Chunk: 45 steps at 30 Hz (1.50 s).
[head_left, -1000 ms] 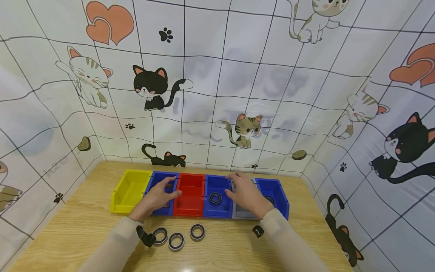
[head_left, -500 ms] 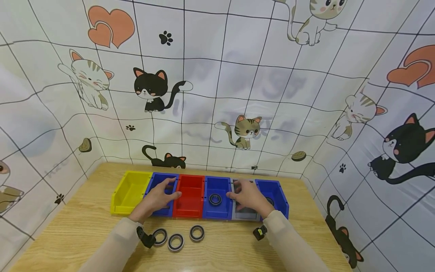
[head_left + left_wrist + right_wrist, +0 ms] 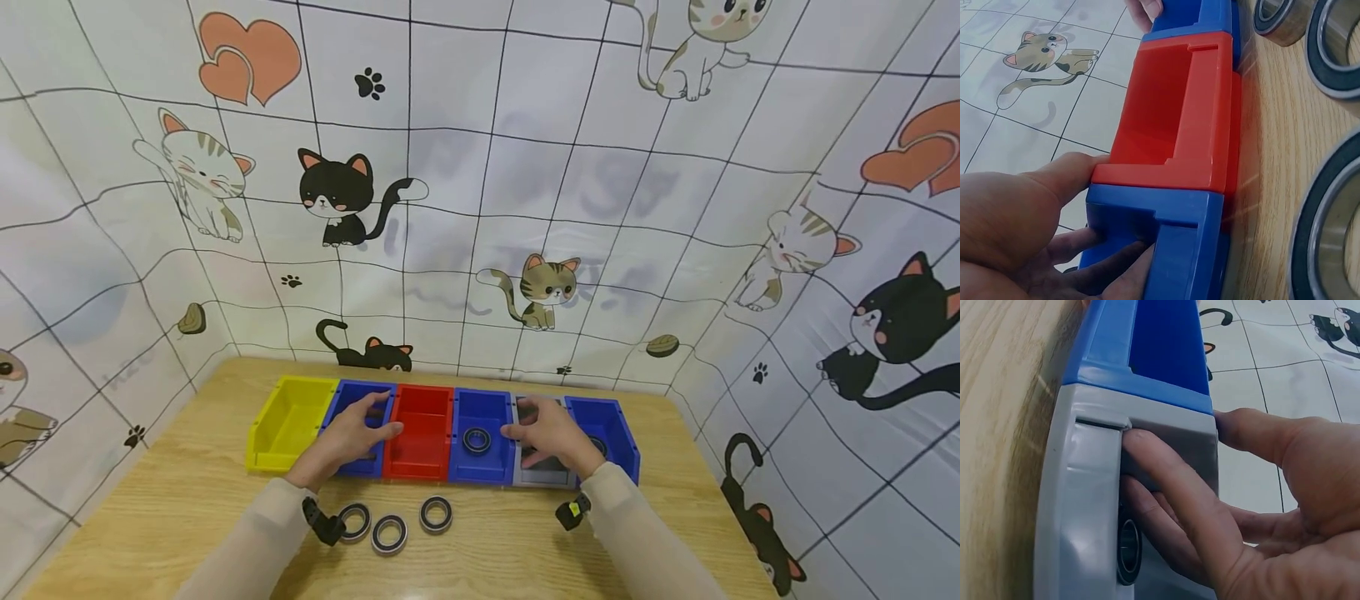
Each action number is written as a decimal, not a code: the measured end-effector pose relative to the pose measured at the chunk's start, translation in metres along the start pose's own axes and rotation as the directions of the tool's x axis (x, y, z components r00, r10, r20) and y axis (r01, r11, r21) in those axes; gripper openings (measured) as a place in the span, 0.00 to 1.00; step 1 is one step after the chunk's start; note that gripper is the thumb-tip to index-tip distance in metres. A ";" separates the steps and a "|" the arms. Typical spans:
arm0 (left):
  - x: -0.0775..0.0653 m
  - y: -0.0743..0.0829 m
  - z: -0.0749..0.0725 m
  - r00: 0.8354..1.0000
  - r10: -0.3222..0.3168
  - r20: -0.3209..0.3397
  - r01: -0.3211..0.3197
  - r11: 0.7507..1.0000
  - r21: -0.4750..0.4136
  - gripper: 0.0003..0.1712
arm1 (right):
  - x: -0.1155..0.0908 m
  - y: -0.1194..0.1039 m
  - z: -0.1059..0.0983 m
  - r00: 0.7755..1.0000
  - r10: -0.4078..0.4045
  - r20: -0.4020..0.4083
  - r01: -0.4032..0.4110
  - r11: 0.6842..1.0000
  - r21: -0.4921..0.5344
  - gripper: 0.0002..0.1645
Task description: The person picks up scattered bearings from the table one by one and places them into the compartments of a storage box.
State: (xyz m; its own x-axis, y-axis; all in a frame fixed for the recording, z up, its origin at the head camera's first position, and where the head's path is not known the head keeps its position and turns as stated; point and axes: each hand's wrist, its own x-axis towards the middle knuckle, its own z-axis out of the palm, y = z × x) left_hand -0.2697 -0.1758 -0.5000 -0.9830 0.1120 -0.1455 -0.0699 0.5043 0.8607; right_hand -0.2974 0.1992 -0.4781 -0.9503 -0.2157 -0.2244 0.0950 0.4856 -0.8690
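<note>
Bins (image 3: 417, 468) — yellow, blue, red, grey; wall sheet (image 3: 450, 192) — white, cat-printed.

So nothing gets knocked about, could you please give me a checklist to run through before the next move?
1. Loose bearings visible on the table: ok, three.
2. Bearing inside the middle blue bin: ok.
3. Right hand clear of the grey bin: not ok, fingers inside.
4. Left hand clear of the leftmost blue bin: not ok, also inside.
5. Contents beneath the left hand: cannot tell, partly hidden.
</note>
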 end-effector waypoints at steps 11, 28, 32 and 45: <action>-0.012 0.009 0.003 0.997 0.043 -0.060 -0.036 0.994 0.104 0.49 | 0.001 0.008 0.001 0.999 0.035 -0.025 -0.033 0.996 0.079 0.50; -0.069 0.031 0.034 0.881 0.441 -0.172 -0.326 0.829 0.456 0.28 | 0.000 0.008 0.004 0.999 0.027 -0.046 -0.024 0.997 0.073 0.48; -0.078 0.033 0.050 0.866 0.490 -0.100 -0.391 0.787 0.477 0.26 | -0.001 0.008 0.004 0.999 0.024 -0.046 -0.021 0.997 0.074 0.48; -0.081 0.024 0.080 0.848 0.478 0.230 -0.522 0.677 0.519 0.21 | -0.001 0.008 0.005 0.999 0.032 -0.029 -0.029 0.995 0.094 0.47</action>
State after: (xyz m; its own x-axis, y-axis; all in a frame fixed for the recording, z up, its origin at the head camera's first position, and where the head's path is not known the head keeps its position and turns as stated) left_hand -0.1777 -0.1043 -0.5068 -0.8278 0.5327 0.1763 0.5542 0.7271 0.4051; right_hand -0.2946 0.1991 -0.4871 -0.9550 -0.1757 -0.2390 0.1498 0.4096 -0.8999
